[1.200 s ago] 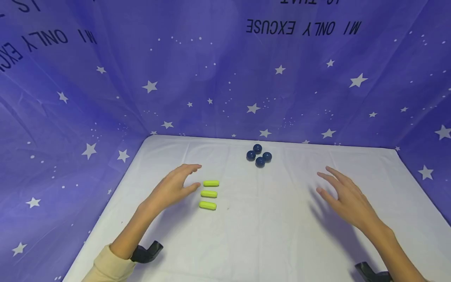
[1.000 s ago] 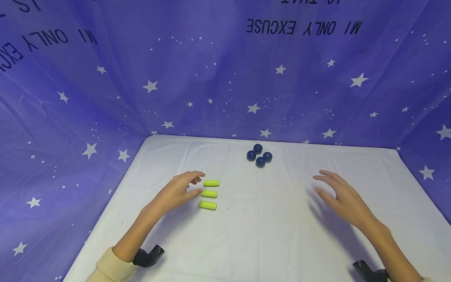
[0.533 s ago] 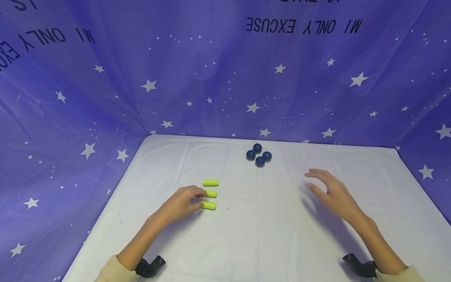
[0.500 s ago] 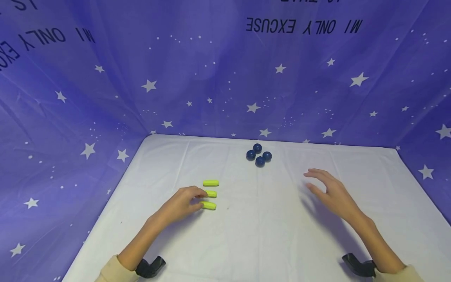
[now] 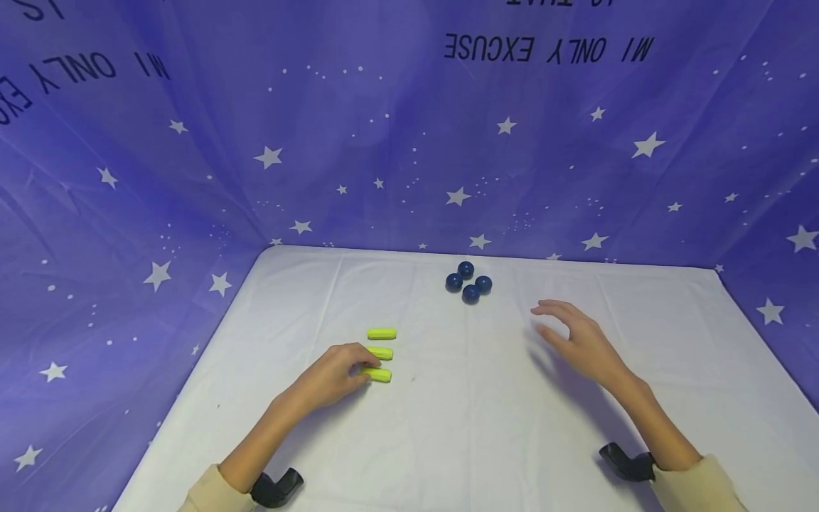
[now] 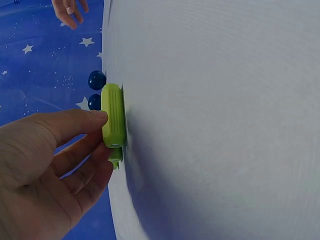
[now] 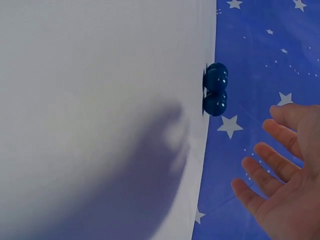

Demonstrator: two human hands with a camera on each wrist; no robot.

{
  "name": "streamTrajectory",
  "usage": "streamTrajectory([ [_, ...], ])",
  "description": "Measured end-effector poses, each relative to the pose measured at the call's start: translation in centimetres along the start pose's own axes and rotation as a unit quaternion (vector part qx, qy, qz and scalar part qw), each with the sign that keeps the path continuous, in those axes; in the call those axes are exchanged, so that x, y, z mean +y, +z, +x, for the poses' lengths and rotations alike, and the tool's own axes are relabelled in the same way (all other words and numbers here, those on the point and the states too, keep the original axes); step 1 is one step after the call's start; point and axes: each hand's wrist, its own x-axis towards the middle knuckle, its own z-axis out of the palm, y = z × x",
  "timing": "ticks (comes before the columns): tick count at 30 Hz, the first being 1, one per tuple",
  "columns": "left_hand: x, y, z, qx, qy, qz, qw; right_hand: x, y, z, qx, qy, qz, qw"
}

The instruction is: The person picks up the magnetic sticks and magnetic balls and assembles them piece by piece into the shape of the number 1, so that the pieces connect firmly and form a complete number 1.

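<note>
- The left hand (image 5: 329, 375) bends its thumb and fingers in close around the left end of the nearest yellow-green stick (image 5: 382, 376); I can't tell if they squeeze it.
- That stick lies on the white table (image 5: 448, 434).
- The middle stick (image 5: 385, 353) is just past it, its left end hidden by fingers.
- Next comes the far stick (image 5: 382, 333).
- Four blue balls (image 5: 470, 294) sit farther back.
- The right hand (image 5: 585, 348) is loose and wide.

Table (image 5: 473, 427), one: white cloth (image 5: 441, 455) cover, lightly creased. Fabric panels, purple-blue, folded in places: one behind the table (image 5: 358, 163), one along its left side (image 5: 128, 242), one along its right (image 5: 761, 256). Print: white stars (image 5: 458, 197) and dots; black lettering (image 5: 488, 48), upside down, high beyond the table's far edge. Shadows on tabletop: soft, bluish.
</note>
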Motion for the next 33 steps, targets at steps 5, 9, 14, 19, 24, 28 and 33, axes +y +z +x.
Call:
streamTrajectory([
  [5,0.0,0.1,0.1,-0.008,0.003,0.006,0.9999,-0.1,0.7,1.0,-0.011,0.008,0.022,0.9997],
  [9,0.0,0.1,0.2,-0.014,0.002,0.009,0.9999,-0.1,1.3,1.8,-0.024,0.012,0.039,0.9989],
  [14,-0.1,0.1,0.2,-0.018,0.001,0.01,0.9998,-0.1,2.4,3.1,-0.038,0.008,0.05,0.998],
  [19,-0.2,0.3,0.3,-0.021,0.001,0.014,0.9997,-0.4,3.4,4.9,-0.045,0.027,0.051,0.9973],
  [24,-0.1,0.3,0.3,-0.025,-0.004,0.016,0.9996,-0.2,4.4,6.8,-0.048,0.059,0.067,0.9948],
  [28,0.0,0.2,0.3,-0.026,-0.007,0.014,0.9995,0.5,5.2,8.2,-0.052,0.083,0.08,0.992],
  [33,0.1,0.2,0.4,-0.028,-0.011,0.015,0.9994,1.0,5.7,9.6,-0.054,0.094,0.05,0.9928],
])
